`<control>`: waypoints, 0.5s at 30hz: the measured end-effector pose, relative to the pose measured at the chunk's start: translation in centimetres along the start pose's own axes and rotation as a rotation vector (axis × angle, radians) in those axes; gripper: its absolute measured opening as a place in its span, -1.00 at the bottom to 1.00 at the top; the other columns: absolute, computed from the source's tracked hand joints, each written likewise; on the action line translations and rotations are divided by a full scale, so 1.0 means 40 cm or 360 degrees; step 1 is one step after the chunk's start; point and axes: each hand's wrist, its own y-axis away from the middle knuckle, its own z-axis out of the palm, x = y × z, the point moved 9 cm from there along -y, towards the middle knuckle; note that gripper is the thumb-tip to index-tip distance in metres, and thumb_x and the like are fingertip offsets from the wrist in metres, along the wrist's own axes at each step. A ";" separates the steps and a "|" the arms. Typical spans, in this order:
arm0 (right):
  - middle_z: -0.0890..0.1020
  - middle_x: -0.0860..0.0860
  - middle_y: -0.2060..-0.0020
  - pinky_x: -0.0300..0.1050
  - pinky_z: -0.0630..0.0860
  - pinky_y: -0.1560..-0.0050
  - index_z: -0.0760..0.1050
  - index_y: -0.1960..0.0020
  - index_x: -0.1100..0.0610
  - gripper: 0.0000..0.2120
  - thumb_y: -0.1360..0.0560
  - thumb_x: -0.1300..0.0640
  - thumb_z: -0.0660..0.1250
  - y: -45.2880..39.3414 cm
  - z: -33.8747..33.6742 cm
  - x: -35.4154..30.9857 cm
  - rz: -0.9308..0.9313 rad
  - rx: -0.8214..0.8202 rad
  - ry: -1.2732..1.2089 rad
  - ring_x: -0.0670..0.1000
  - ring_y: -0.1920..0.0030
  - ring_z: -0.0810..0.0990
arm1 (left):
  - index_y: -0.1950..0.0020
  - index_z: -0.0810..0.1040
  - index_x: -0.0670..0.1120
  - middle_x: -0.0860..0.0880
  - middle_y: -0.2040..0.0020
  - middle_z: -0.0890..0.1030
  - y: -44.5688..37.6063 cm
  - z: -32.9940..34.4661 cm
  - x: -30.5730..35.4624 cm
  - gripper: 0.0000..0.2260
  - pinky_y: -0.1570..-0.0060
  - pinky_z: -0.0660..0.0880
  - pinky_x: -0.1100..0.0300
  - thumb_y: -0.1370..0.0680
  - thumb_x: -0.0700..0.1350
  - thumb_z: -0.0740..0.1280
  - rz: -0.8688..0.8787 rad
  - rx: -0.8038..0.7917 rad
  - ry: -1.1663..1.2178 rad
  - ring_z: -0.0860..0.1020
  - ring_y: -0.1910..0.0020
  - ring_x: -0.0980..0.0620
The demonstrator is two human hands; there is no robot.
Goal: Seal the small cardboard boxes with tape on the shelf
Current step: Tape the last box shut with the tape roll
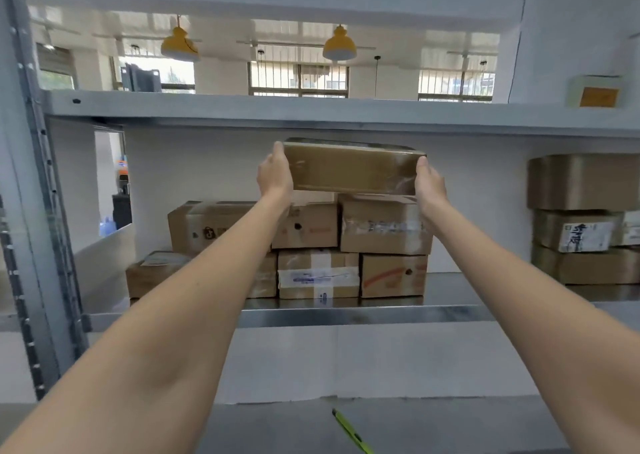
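Tape-wrapped box (353, 168) is held up in the air, long axis left to right, directly above the far stack of boxes (311, 245) on the shelf (363, 315) and just under the upper shelf (311, 112). Left hand (275, 176) grips its left end, right hand (429, 185) its right end; fingers curl round the far side, thumbs up on the near edges. Both arms reach equally far, neither nearer. The box's lower edge sits just over the top row, so the set-down looks like a short drop, kept level. Second stack (581, 221) stands at far right. A yellow-green cutter (351, 431) lies on the near surface.
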 end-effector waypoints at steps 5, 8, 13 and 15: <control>0.38 0.14 -0.42 -0.05 0.28 -0.31 0.26 -0.48 0.20 -0.46 -0.68 -0.12 -0.08 -0.126 0.009 0.012 0.0042 -0.0127 0.0203 0.16 -0.40 0.34 | -0.16 0.52 -0.11 -0.01 -0.07 0.49 -0.070 0.065 -0.058 -0.64 -0.12 0.29 0.16 -0.67 0.11 0.08 -0.0081 0.0083 -0.0051 0.41 -0.13 -0.01; 0.43 0.15 -0.38 -0.09 0.32 -0.22 0.30 -0.45 0.21 -0.45 -0.67 -0.14 -0.06 -0.178 0.025 0.040 0.0051 -0.0206 0.0278 0.17 -0.35 0.40 | 0.18 0.42 -0.05 0.04 0.16 0.44 -0.088 0.084 -0.098 -0.67 -0.06 0.31 0.14 -0.66 0.11 0.10 -0.0139 0.0178 -0.0084 0.40 -0.03 -0.04; 0.44 0.14 -0.38 -0.11 0.30 -0.07 0.33 -0.44 0.13 -0.43 -0.65 -0.20 -0.11 -0.230 0.053 0.088 -0.0109 -0.0357 0.0464 0.18 -0.33 0.42 | -0.33 0.43 -0.17 -0.15 -0.33 0.47 -0.103 0.107 -0.165 -0.54 -0.27 0.34 0.04 -0.65 0.15 0.11 -0.0170 0.0280 -0.0137 0.43 -0.30 -0.15; 0.48 0.17 -0.33 -0.10 0.30 -0.06 0.36 -0.40 0.15 -0.40 -0.64 -0.23 -0.12 -0.242 0.058 0.097 -0.0187 -0.0380 0.0550 0.19 -0.28 0.44 | -0.26 0.47 -0.17 -0.17 -0.34 0.49 -0.113 0.114 -0.173 -0.56 -0.26 0.35 0.04 -0.65 0.16 0.11 -0.0141 0.0281 -0.0160 0.44 -0.29 -0.16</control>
